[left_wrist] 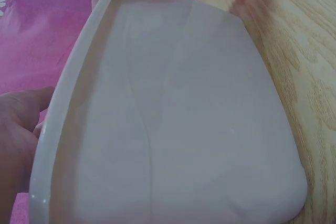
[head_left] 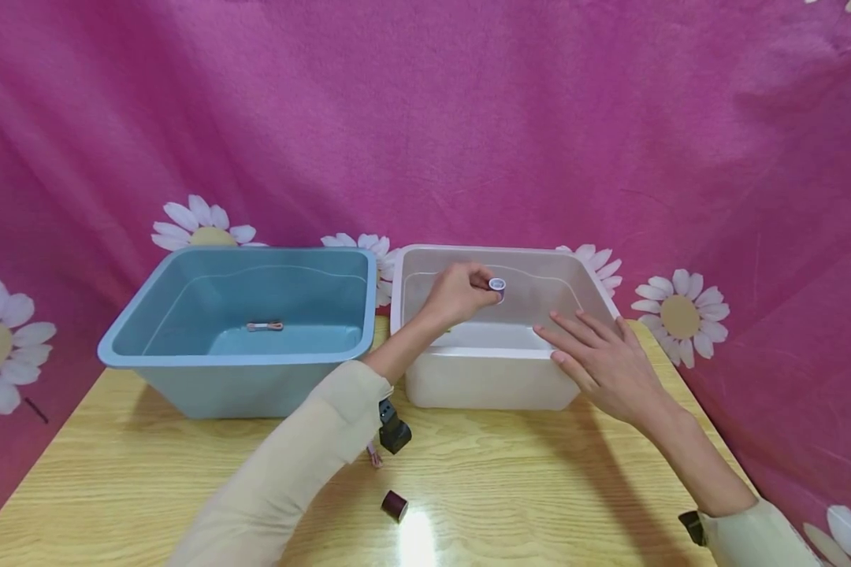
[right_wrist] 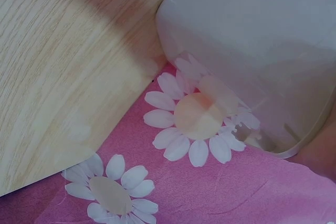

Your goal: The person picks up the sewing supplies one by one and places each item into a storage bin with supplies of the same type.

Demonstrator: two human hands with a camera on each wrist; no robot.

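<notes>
My left hand (head_left: 461, 291) reaches over the white bin (head_left: 489, 379) and pinches a small thread spool (head_left: 497, 285) with a pale printed end and a purple side. My right hand (head_left: 603, 362) lies across the bin's front right rim with fingers spread and straight, holding nothing. In the left wrist view the bin's pale wall (left_wrist: 184, 114) fills most of the picture, with part of the left hand (left_wrist: 18, 135) beyond its rim; the spool is hidden there. A dark maroon thread spool (head_left: 395, 505) lies on its side on the table.
Left of the white bin stands a blue bin (head_left: 255, 361) holding a small folded cord bundle (head_left: 265, 325). Another pinkish bundle (head_left: 374, 454) lies on the wooden table (head_left: 496, 488), partly behind the left forearm. A pink flowered cloth (head_left: 425, 118) hangs behind both bins.
</notes>
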